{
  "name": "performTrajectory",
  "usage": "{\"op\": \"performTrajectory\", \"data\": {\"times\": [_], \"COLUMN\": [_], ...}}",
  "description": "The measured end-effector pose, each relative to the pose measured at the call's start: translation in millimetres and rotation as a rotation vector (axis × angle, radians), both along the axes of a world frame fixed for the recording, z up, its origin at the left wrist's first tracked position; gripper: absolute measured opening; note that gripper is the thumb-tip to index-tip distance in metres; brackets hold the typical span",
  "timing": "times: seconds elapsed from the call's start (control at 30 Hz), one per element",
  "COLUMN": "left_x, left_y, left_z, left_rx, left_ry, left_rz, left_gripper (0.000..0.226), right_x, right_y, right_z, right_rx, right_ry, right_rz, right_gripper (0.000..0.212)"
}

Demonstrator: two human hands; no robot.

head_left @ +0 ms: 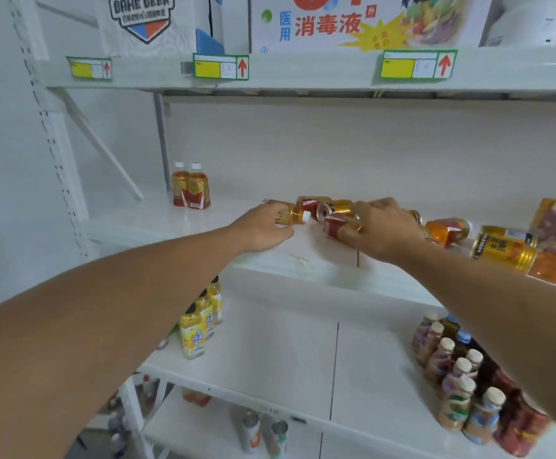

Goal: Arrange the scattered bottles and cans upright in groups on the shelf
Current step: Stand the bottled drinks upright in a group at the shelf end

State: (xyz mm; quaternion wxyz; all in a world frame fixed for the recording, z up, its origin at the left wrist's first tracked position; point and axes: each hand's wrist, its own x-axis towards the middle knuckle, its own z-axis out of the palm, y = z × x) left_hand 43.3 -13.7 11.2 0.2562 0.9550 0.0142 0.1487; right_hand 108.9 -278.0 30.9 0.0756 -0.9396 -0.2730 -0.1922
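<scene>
Mid-frame, on the white middle shelf [157, 223]: my left hand [263, 228] is curled around a small amber plastic bottle with a gold label and white cap [294, 216], lying on its side, cap pointing right. Fingers closed on its body.

My right hand [380, 228] clamps a red-and-gold labelled bottle [332, 226], also on its side, just right of the first. Fingers wrap over it; much of the bottle is hidden.

Between and behind the hands: a gold drink can [334, 208] lying down with its top toward me, and a red-labelled bottle [313, 204] tipped over beside it.

Right of frame, same shelf: an orange bottle with red label [448, 230] lying flat, and a larger amber bottle with a gold-and-black label [515, 251] on its side near the shelf edge.

Left-centre, back of the shelf: two amber bottles with white caps [190, 187] standing upright, touching, well apart from the scatter.

Lower shelf: yellow-labelled tea bottles [200, 321] upright in a row at left; a cluster of cream-capped mixed bottles [462, 376] upright at lower right.

Top of frame: printed cardboard cartons [362, 21] above yellow price tags [220, 66].
</scene>
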Motion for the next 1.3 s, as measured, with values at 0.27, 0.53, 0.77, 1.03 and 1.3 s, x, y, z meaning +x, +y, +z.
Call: {"op": "performTrajectory", "data": {"times": [0.27, 0.53, 0.77, 1.03, 1.3], "left_x": [23, 44, 57, 96, 136], "left_y": [-4, -2, 2, 34, 45], "left_z": [-5, 16, 18, 19, 14], "left_rx": [0.036, 0.137, 0.249, 0.346, 0.535], "left_ry": [0.026, 0.03, -0.004, 0.058, 0.193], "left_rz": [0.038, 0.134, 0.193, 0.177, 0.02], "left_gripper": [0.06, 0.077, 0.081, 0.091, 0.097], "right_x": [32, 73, 89, 93, 103], "right_y": [3, 24, 28, 33, 39], "right_z": [-6, 10, 1, 2, 10], "right_rx": [-0.134, -0.237, -0.267, -0.372, -0.444], "right_ry": [-0.047, -0.038, -0.079, -0.032, 0.057], "right_rz": [0.029, 0.095, 0.145, 0.153, 0.125], "right_gripper": [0.067, 0.061, 0.06, 0.048, 0.053]}}
